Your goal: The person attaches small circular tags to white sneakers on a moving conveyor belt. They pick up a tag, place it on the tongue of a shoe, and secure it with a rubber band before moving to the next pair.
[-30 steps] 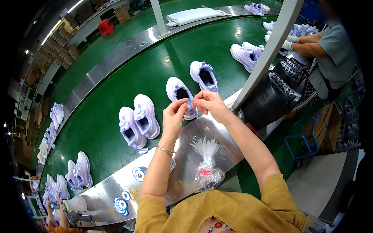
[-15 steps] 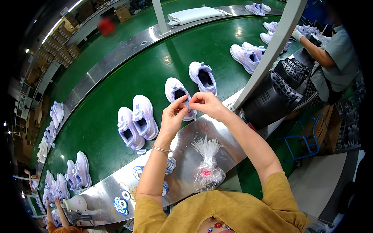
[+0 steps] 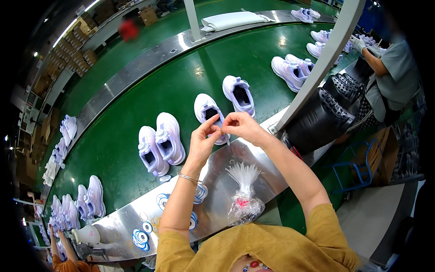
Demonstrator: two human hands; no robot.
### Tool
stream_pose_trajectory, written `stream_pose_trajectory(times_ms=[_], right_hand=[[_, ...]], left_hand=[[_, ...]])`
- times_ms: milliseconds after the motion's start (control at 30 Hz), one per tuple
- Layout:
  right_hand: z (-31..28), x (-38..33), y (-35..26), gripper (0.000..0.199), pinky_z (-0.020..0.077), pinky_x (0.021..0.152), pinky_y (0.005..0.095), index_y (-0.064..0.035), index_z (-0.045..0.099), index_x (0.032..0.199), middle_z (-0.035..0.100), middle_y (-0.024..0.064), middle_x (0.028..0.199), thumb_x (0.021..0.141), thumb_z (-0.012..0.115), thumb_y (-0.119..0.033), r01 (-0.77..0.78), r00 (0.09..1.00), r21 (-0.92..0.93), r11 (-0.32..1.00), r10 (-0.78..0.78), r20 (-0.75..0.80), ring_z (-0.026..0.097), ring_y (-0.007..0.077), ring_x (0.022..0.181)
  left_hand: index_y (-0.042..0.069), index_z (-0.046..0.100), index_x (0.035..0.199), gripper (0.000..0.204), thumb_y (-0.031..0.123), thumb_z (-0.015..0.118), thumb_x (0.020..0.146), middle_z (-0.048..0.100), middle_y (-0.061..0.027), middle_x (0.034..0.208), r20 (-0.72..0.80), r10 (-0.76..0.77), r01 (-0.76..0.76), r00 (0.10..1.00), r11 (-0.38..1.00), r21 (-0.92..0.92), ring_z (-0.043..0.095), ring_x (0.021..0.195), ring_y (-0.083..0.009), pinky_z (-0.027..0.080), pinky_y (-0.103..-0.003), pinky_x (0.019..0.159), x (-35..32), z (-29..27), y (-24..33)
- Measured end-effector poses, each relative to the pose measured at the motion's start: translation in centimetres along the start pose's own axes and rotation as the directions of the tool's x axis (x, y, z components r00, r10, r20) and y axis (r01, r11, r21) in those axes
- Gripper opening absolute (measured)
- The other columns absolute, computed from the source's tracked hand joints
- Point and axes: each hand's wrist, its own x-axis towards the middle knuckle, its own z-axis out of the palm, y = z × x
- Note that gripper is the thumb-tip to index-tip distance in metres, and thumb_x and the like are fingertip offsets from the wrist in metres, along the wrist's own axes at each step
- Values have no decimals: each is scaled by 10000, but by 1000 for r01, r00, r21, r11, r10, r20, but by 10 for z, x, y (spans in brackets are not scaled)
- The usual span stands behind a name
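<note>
My left hand (image 3: pixel 200 144) and my right hand (image 3: pixel 245 128) meet fingertip to fingertip, both pinched around something too small to make out. A pale strip hangs just below them. Directly behind my fingers is a white-and-lavender sneaker (image 3: pixel 204 102), partly covered by my left hand. Its mate (image 3: pixel 234 85) stands just to the right, beyond my right hand. On the metal ledge (image 3: pixel 218 199), between my forearms, lies a bundle of thin clear plastic strands (image 3: pixel 243 177) in a crinkled clear bag (image 3: pixel 245 210).
Another sneaker pair (image 3: pixel 166 129) stands left on the green belt (image 3: pixel 118 156). Round blue-and-white tags (image 3: pixel 141 240) lie on the ledge near my left forearm. A slanted white post (image 3: pixel 317 75) rises at right, beside black baskets (image 3: pixel 315 122) and a co-worker (image 3: pixel 398 68).
My hands stay pinched together, with the right hand's fingers slightly shifted. The whole view has moved a little. The co-worker's gloved hand at right has shifted.
</note>
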Motion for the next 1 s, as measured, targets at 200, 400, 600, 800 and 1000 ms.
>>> stream_pose_trajectory(times_ms=[200, 400, 600, 800, 1000], right_hand=[[12, 5, -10, 84, 413, 603, 193, -26, 629, 840, 603, -10, 775, 841, 675, -97, -34, 995, 60, 998, 28, 96, 532, 46, 707], [6, 20, -21, 149, 455, 605, 243, -15, 660, 890, 630, 4, 779, 833, 686, -150, -127, 988, -34, 991, 123, -96, 566, 68, 714], [33, 68, 19, 257, 499, 728, 389, -30, 600, 1055, 642, 147, 958, 801, 617, -61, 224, 912, -530, 818, -368, -183, 634, 309, 836], [30, 71, 23, 187, 489, 743, 419, -43, 618, 972, 617, 154, 941, 808, 536, -2, 199, 914, -606, 770, -368, -168, 611, 342, 849], [29, 61, 13, 238, 484, 784, 424, -31, 607, 1022, 607, 152, 989, 796, 541, -1, 235, 902, -585, 776, -398, -166, 592, 365, 913]], left_hand=[[-8, 513, 1310, 469, 5, 645, 860, 640, -37, 915, -22, -48, 48, 999, 999, -26, 596, 853, -108, 477, -243, 822, -4, -14, 3], [-4, 457, 1328, 549, 110, 677, 837, 617, -121, 1143, -221, 245, -87, 944, 831, 550, 583, 1025, -229, 459, -343, 890, 9, -55, 14], [23, 597, 1162, 400, -37, 580, 767, 569, -227, 1216, -19, 354, -276, 935, 760, 589, 563, 1121, -366, 446, -380, 961, 65, -64, 6], [44, 640, 1072, 351, -81, 502, 774, 535, -244, 1272, 93, 404, -327, 910, 563, 759, 586, 1082, -377, 495, -395, 895, 58, -69, -1], [7, 325, 1418, 678, -97, 503, 772, 454, -289, 1345, 67, 498, -301, 865, 408, 862, 566, 1095, -413, 492, -437, 887, 45, -44, -5]])
